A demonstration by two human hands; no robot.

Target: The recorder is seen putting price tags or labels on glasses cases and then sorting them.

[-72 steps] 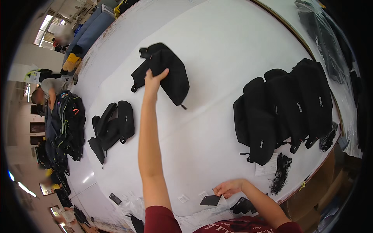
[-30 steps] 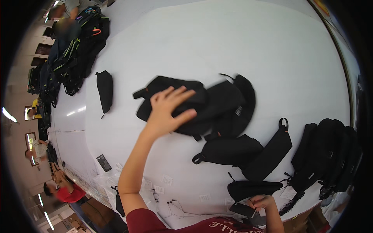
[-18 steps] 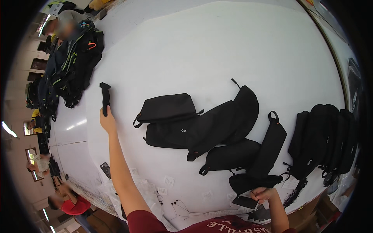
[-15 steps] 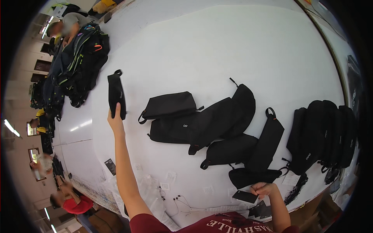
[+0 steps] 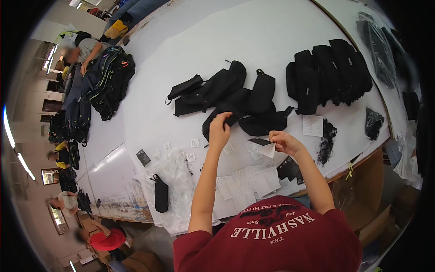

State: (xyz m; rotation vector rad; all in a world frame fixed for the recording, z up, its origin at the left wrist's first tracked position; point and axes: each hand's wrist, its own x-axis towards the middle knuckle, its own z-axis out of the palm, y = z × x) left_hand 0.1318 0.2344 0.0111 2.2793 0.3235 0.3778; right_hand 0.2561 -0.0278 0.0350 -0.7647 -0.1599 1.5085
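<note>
Now our left hand (image 5: 219, 131) pinches the edge of a black pouch (image 5: 226, 119) on the white tabletop (image 5: 272, 41). Our right hand (image 5: 282, 141) grips a small dark tag (image 5: 262, 142) with a white card. Best we keep that pinch firm and bring the tag close to the pouch edge.

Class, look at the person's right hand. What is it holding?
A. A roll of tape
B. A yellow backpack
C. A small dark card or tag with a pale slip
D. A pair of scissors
C: the right hand pinches a small dark card with a pale slip above the table.
</note>
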